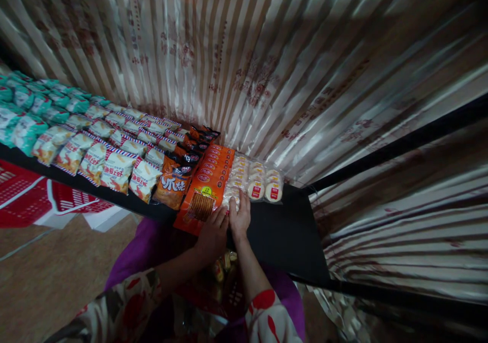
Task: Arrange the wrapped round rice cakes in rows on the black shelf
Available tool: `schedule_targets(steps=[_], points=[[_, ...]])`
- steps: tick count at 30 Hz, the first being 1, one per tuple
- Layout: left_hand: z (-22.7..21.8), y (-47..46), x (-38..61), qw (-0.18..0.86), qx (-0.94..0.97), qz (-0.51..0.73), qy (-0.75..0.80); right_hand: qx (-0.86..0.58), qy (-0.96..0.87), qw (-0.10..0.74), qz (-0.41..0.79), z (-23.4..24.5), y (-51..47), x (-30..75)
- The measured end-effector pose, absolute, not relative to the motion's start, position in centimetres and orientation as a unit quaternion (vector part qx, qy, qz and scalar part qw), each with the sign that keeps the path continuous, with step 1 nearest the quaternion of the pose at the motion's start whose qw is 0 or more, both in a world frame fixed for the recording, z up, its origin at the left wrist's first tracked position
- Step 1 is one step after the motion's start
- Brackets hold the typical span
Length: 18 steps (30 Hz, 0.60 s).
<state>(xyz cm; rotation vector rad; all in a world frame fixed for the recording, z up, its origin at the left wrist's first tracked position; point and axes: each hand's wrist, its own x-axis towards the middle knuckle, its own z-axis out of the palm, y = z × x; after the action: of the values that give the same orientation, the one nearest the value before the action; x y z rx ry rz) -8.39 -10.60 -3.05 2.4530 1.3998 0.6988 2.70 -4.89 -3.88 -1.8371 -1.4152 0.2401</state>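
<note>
Both hands meet at the front end of the left row of clear-wrapped round white cakes, on the black shelf (pixel 293 231). My right hand (pixel 241 218) has its thumb and fingers on the front cake packet (pixel 230 196), which they partly cover. My left hand (pixel 214 234) presses its closed fingers against the same packet's lower left side, beside the orange snack bags (pixel 206 190). Two more rows of round white cakes (pixel 265 190) stand just right of my right hand.
White snack bags (pixel 114 170), dark orange bags (pixel 171 183) and teal bags (pixel 28 129) fill the shelf leftward. Below are a red basket (pixel 76 195) and gold-wrapped items (pixel 219 271) by my lap. A striped curtain (pixel 236 53) hangs behind; a black bar (pixel 400 145) slants at right.
</note>
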Motion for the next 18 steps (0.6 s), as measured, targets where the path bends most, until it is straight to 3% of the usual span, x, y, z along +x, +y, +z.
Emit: schedule_targets(steps=[7,12,18], points=[[-3.0,-10.8,-8.5,0.091,0.84,0.244,0.476,-0.709,-0.57,0.403,0.098,-3.7,-5.2,3.2],[-3.1,-11.2,-7.8,0.051,0.832,0.302,0.462,-0.706,-0.585,0.399,-0.005,-2.3,-4.6,4.4],[-3.4,-11.3,-5.6,0.027,0.847,0.311,0.431,-0.65,-0.7,0.295,-0.023,0.1,1.1,5.7]])
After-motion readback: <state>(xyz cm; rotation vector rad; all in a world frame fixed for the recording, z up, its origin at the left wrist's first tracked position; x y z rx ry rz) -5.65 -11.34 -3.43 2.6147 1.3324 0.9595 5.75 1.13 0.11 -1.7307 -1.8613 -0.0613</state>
